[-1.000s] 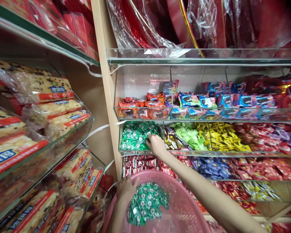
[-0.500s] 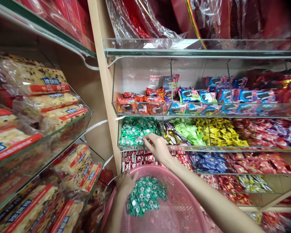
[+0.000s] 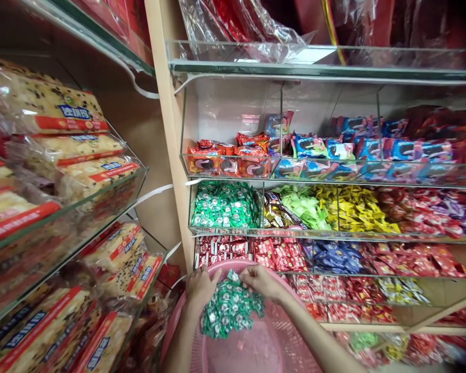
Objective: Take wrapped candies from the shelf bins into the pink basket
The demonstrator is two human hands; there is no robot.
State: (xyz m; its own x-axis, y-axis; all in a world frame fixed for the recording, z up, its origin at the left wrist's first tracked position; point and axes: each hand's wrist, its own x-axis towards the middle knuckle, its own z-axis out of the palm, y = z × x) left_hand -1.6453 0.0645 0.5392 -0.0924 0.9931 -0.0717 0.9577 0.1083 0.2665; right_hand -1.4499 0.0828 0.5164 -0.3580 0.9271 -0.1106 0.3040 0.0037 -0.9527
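A pink plastic basket (image 3: 267, 357) with a mesh wall stands before me, holding a heap of green-wrapped candies (image 3: 229, 308). My left hand (image 3: 202, 287) grips its far left rim, thumb on the inner side. Over the far side of the heap is my right hand (image 3: 261, 280), its fingers pinched at a green-wrapped candy (image 3: 233, 276). The same green candies fill the shelf compartment (image 3: 225, 204) straight ahead, above the basket.
Neighbouring compartments hold yellow-wrapped candies (image 3: 355, 207), light green packets (image 3: 305, 207) and blue-wrapped candies (image 3: 336, 256). Red snack packs (image 3: 252, 155) sit one shelf higher. Angled glass shelves with packaged puffed-grain bars (image 3: 70, 111) flank me on the left, beside a wooden post (image 3: 166, 129).
My right hand has come down from the green candy compartment to the heap in the basket. My left hand stays on the rim. The view has shifted slightly.
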